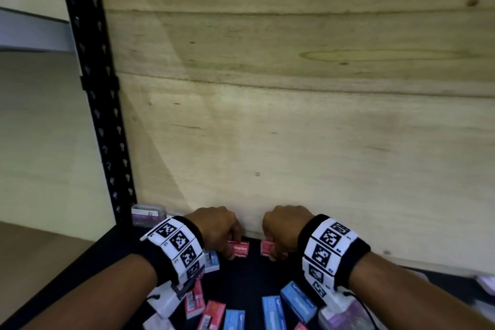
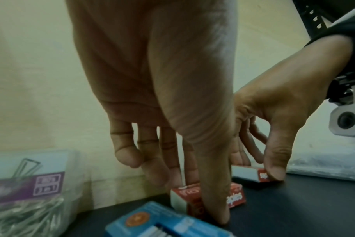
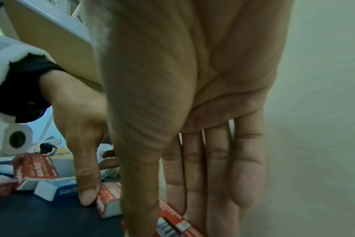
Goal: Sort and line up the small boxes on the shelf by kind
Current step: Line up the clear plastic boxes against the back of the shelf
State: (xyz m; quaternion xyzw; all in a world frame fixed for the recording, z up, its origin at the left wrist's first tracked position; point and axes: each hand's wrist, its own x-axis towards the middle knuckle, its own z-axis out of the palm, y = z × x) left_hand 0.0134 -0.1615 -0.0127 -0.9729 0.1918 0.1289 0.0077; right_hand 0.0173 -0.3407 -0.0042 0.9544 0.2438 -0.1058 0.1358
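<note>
Two red staples boxes stand side by side at the back of the black shelf (image 1: 249, 284), close to the wooden back panel. My left hand (image 1: 230, 245) pinches the left red box (image 1: 240, 248) between thumb and fingers; the left wrist view shows the thumb in front of this box (image 2: 236, 198) and the fingers behind it. My right hand (image 1: 272, 246) grips the right red box (image 1: 266, 247) the same way, its thumb on the box's (image 2: 251, 174) front end. A small gap separates the two boxes. Both rest on the shelf.
Several loose blue boxes (image 1: 297, 303) and red boxes (image 1: 211, 316) lie scattered at the shelf's front. One blue box (image 2: 152, 222) sits just before my left thumb. A clear paper-clip box (image 1: 147, 213) stands in the back left corner by the black post (image 1: 101, 104).
</note>
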